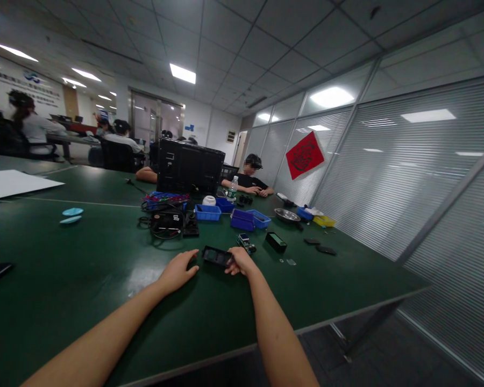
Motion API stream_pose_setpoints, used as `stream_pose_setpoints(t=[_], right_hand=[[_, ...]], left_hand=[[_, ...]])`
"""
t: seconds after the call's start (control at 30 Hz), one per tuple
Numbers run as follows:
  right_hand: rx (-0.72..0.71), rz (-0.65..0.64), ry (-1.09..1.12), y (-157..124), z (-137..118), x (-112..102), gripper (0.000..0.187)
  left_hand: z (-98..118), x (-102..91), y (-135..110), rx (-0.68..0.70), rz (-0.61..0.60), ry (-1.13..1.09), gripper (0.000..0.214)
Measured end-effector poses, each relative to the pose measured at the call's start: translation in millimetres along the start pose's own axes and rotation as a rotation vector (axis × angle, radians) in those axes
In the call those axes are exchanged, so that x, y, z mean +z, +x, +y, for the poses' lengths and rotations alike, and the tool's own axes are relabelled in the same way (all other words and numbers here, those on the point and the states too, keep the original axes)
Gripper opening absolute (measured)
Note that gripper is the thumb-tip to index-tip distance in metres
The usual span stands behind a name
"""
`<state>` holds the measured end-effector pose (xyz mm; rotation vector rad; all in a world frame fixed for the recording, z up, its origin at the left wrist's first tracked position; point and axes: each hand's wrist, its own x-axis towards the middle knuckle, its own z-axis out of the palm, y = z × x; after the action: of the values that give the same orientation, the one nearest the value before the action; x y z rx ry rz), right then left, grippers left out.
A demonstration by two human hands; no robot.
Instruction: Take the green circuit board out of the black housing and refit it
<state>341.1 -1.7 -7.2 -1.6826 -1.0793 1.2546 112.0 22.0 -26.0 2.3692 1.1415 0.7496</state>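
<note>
A shallow black plastic casing [215, 256], open side up, is in front of me over the green table [306, 290]. My right hand [240, 262] grips its right end, fingers curled round the edge. Just off the casing's left end, my left hand [179, 272] has its fingers apart and holds nothing. Behind the right hand lies a small circuit board assembly [245, 243] with a little screen. To its right sits a black rectangular box [276, 242] with a greenish inside. A small clear piece [291, 262] and a white ring [281, 260] lie nearer to me.
Blue bins [242, 220], a metal bowl [287, 215] and a water bottle [233, 187] stand farther back. A monitor [190, 167] rises behind tangled cables and a black power unit [165, 221]. Flat black pieces [326, 250] lie right. Another person [252, 180] sits across the table.
</note>
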Motion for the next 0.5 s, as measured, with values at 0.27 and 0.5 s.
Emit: stream_pose_setpoints(t=[0.27, 0.5], right_hand=[[-0.218, 0.405, -0.673, 2.6, -3.2, -9.9, 0.031], [-0.553, 0.145, -0.573, -9.6, -8.3, 4.9, 0.063]], left_hand=[[-0.6, -1.2, -0.2, 0.032, -0.01, 0.019, 0.047], [3.8, -3.2, -0.6, 0.043, -0.01, 0.036, 0.044]])
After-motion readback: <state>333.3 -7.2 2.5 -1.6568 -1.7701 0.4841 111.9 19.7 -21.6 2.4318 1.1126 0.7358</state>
